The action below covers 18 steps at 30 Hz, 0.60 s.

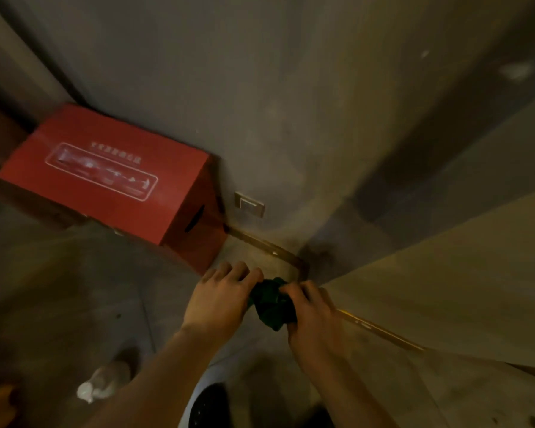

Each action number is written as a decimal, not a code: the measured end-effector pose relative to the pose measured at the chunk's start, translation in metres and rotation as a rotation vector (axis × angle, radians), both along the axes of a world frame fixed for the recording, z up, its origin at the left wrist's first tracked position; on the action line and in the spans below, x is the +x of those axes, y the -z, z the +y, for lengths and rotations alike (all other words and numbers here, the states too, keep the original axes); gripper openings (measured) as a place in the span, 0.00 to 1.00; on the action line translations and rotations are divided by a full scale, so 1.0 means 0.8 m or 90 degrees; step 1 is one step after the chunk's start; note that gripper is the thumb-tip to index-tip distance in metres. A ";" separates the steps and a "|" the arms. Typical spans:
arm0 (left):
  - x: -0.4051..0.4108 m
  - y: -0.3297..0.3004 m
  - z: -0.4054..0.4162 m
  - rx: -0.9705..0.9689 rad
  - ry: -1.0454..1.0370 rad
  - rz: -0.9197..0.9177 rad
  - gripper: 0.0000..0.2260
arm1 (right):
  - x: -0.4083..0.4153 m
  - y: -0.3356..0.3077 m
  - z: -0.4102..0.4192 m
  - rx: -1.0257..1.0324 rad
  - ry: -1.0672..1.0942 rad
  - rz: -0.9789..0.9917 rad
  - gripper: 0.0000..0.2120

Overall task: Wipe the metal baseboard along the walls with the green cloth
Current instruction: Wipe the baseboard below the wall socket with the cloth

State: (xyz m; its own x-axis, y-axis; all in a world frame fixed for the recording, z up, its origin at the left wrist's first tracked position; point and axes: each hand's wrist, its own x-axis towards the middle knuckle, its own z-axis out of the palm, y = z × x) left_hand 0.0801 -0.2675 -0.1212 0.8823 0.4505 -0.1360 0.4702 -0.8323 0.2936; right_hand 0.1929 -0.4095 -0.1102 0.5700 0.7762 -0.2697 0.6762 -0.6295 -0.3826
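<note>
Down in the dim corner both hands meet on the bunched green cloth (272,304); the left hand (221,299) grips its near edge with fingers curled, the right hand (311,316) is closed round the other side; the cloth sits just off the metal baseboard (271,250) where the two walls join; a red cardboard box (105,180) stands closed against the wall to the left, its contents hidden; a wall socket (250,204) sits beside it.
</note>
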 end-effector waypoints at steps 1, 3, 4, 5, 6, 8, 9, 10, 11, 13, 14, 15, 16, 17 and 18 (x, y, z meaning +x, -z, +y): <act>0.000 0.030 -0.003 -0.002 -0.001 0.001 0.17 | 0.000 0.029 -0.003 -0.003 -0.001 0.002 0.23; 0.000 0.084 -0.007 0.000 -0.001 0.003 0.17 | 0.001 0.085 -0.008 -0.009 -0.003 0.003 0.23; 0.000 0.116 -0.010 0.002 0.003 0.001 0.18 | 0.001 0.118 -0.012 -0.011 0.001 0.010 0.23; 0.001 0.139 -0.010 0.000 0.009 0.003 0.17 | 0.002 0.141 -0.013 -0.009 0.004 0.018 0.24; 0.002 0.165 -0.009 -0.001 0.015 0.008 0.17 | 0.003 0.169 -0.015 -0.011 0.003 0.023 0.24; 0.004 0.218 -0.008 0.011 0.030 0.009 0.17 | 0.002 0.225 -0.017 -0.010 -0.007 0.030 0.25; 0.006 0.244 -0.006 0.012 0.037 0.011 0.16 | 0.002 0.253 -0.016 -0.005 -0.009 0.032 0.25; 0.007 0.268 -0.003 0.014 0.043 0.015 0.16 | 0.003 0.279 -0.015 -0.002 -0.012 0.032 0.25; 0.009 0.293 0.000 0.017 0.050 0.017 0.15 | 0.003 0.305 -0.013 0.001 -0.017 0.028 0.25; 0.011 0.341 0.006 0.023 0.060 0.015 0.14 | 0.004 0.354 -0.009 0.015 -0.022 0.012 0.25; 0.012 0.363 0.009 0.029 0.063 0.015 0.14 | 0.005 0.378 -0.006 0.015 -0.027 0.002 0.25; 0.014 0.384 0.013 0.034 0.063 0.013 0.14 | 0.007 0.400 -0.003 0.010 -0.028 -0.003 0.25; 0.016 0.404 0.017 0.040 0.060 0.011 0.14 | 0.011 0.421 0.002 0.006 -0.023 -0.002 0.25; 0.019 0.422 0.020 0.044 0.058 0.009 0.15 | 0.015 0.440 0.006 0.001 -0.016 0.000 0.26; 0.021 0.440 0.024 0.047 0.055 0.006 0.16 | 0.019 0.456 0.010 0.001 -0.010 -0.001 0.26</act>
